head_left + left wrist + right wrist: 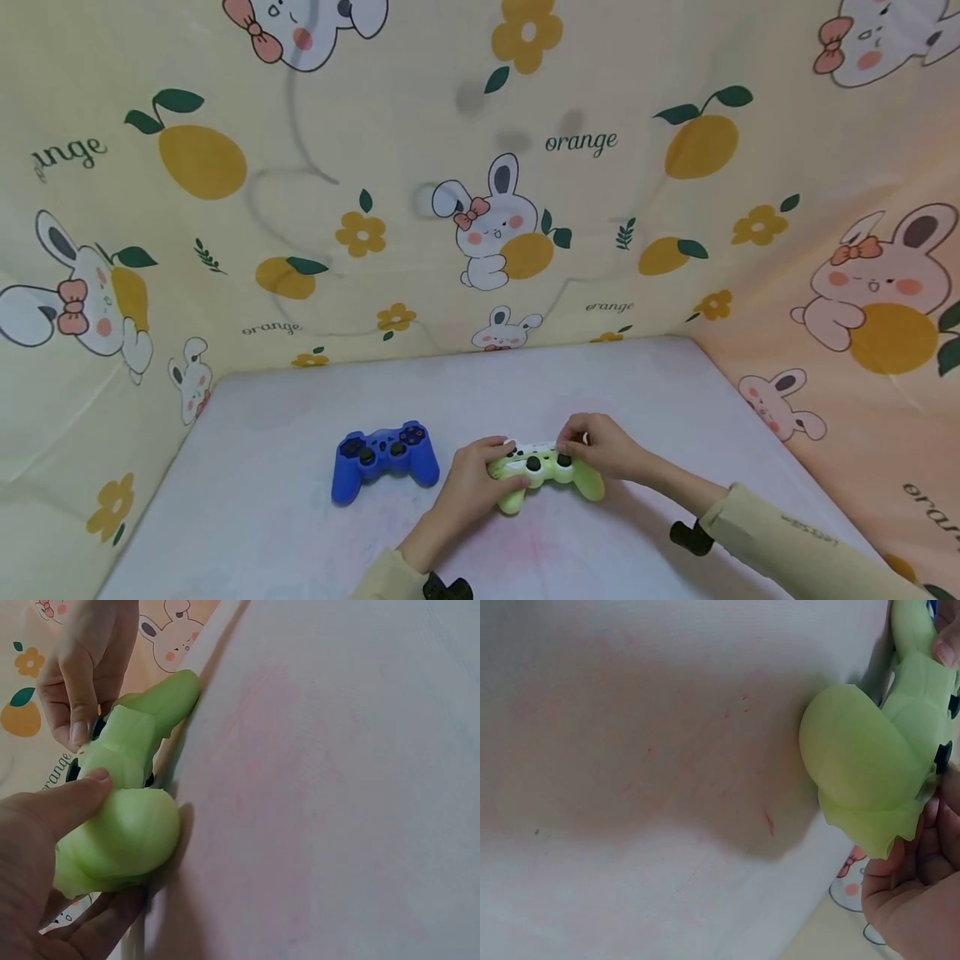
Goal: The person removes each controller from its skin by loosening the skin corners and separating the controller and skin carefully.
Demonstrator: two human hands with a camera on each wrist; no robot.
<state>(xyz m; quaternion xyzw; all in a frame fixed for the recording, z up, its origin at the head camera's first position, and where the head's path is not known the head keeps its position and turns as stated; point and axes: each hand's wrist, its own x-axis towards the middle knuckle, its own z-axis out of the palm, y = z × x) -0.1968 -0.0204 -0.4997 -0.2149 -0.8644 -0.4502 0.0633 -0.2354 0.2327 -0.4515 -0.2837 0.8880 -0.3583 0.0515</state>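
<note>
A light green game controller point(551, 472) with black thumbsticks and a white area along its upper face is between both hands, low over the table. My left hand point(474, 477) grips its left end; in the left wrist view the thumb point(86, 799) presses on the face and the fingers curl underneath. My right hand point(596, 446) pinches at the upper right edge, beside the right thumbstick. In the right wrist view, the green rounded handle point(859, 750) points toward the camera, and the fingertips are partly hidden behind the controller's edge.
A blue game controller point(386, 450) lies on the white table point(270, 467) to the left of my left hand. Behind and at the sides, a cream cloth point(420, 108) printed with rabbits and oranges hangs around the table. Black wrist cameras point(692, 537) sit on both sleeves.
</note>
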